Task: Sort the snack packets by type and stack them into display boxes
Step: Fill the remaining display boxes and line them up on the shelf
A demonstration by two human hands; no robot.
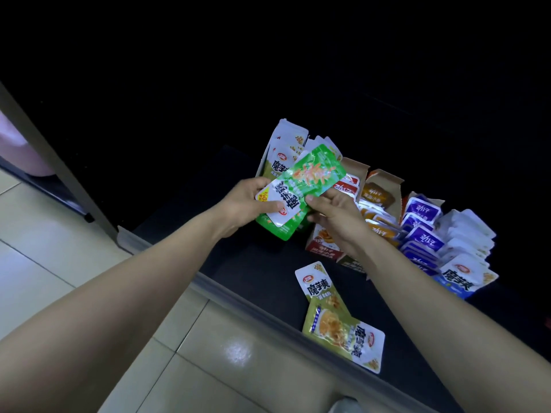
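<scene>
Green packets (301, 189), a small stack, are hanging above the dark counter (253, 263), just in front of the olive-white display box (278, 166). The left hand (247, 201) is gripping the stack's near end with the thumb across its face, and the right hand (337, 216) is pinching the side edge, likely squaring the stack for boxing. Two yellow-green packets (343, 329) are lying loose near the counter edge, seemingly unsorted, while orange packets (378, 201) and blue packets (423, 231) are sitting boxed at right.

Likely small shop or stock corner, dimly lit. Open cardboard display boxes (384, 186) stand side by side on dark bench (253, 263), each packed with branded snack packets (423, 234) of one colour. Metal trim (238, 296) along bench edge. Glossy pale tiled floor (44, 248) below.
</scene>
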